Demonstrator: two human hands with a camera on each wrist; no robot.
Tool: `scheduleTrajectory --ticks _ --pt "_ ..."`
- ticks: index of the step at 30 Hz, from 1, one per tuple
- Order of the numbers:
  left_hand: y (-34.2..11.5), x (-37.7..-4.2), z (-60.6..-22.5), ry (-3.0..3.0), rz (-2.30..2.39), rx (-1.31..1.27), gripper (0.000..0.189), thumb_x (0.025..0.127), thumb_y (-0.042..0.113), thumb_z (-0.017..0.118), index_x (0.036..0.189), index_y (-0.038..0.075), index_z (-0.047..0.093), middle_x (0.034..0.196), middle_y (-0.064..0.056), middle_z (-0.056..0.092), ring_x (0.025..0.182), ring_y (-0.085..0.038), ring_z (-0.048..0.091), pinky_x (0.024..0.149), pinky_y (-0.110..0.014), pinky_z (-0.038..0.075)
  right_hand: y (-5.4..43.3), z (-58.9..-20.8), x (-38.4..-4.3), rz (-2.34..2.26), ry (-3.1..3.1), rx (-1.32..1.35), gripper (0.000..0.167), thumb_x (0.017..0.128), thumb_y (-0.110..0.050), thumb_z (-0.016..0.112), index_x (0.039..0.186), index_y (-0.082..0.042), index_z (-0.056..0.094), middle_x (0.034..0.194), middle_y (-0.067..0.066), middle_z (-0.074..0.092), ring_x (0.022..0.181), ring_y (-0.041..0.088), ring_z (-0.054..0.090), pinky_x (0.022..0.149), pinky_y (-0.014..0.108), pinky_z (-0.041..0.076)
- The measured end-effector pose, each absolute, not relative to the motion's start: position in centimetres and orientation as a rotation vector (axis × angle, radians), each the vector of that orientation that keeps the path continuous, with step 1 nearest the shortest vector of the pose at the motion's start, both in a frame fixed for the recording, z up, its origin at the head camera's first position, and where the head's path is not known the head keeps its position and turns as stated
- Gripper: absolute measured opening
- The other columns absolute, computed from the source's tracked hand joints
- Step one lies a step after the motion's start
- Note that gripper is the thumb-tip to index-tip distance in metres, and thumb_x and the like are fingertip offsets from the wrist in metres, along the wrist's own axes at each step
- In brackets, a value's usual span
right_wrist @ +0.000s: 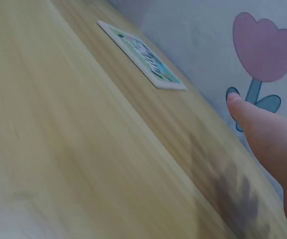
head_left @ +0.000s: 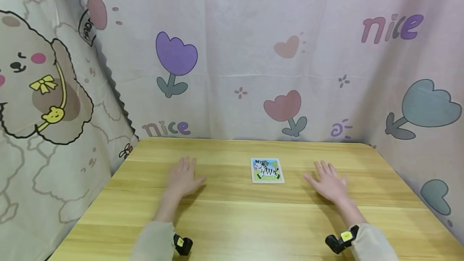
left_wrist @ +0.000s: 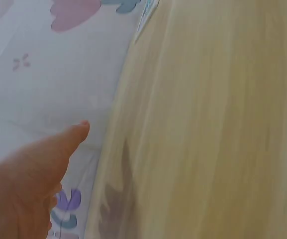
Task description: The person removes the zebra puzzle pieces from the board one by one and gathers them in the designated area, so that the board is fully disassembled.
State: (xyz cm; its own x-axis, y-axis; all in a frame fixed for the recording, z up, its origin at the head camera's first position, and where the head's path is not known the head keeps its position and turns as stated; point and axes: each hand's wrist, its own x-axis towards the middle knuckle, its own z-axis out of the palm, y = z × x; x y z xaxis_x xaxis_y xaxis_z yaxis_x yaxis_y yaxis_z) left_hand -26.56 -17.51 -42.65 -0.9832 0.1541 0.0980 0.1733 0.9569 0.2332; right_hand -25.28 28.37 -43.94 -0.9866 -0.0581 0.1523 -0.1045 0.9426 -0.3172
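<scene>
A square card with a zebra picture point(head_left: 267, 170) lies flat on the wooden table, between the two hands and touched by neither. To its left is the left hand point(head_left: 184, 178), fingers straight and thumb spread towards the card. The right hand point(head_left: 329, 183) is on the card's other side, its fingers also extended. Both hands hold nothing. In the left wrist view the left hand point(left_wrist: 29, 184) casts a shadow on the table, and only a corner of the card shows at the top. The right wrist view has the card point(right_wrist: 145, 57) beyond the right thumb point(right_wrist: 252, 117).
The wooden table point(head_left: 232, 228) ends at a far edge close behind the card. A printed curtain point(head_left: 224, 51) with flowers hangs right behind that edge, and more printed cloth point(head_left: 47, 164) hangs on the left. Each sleeve cuff carries a black camera mount point(head_left: 342, 240).
</scene>
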Motion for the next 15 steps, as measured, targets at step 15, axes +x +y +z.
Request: scheduleTrajectory --ticks 15 --pt "-6.6 -28.2 -43.4 -3.074 -0.719 -0.550 0.074 0.091 0.046 0.050 0.143 -0.003 0.028 0.146 -0.020 0.030 0.134 -0.033 0.028 0.110 -0.044 0.022 22.1 -44.8 -27.4 1.034 -2.820 0.281 0.069 0.085 -0.025 0.066 0.134 0.013 0.035 0.134 0.033 0.039 0.123 0.048 0.035 0.104 0.057 0.026"
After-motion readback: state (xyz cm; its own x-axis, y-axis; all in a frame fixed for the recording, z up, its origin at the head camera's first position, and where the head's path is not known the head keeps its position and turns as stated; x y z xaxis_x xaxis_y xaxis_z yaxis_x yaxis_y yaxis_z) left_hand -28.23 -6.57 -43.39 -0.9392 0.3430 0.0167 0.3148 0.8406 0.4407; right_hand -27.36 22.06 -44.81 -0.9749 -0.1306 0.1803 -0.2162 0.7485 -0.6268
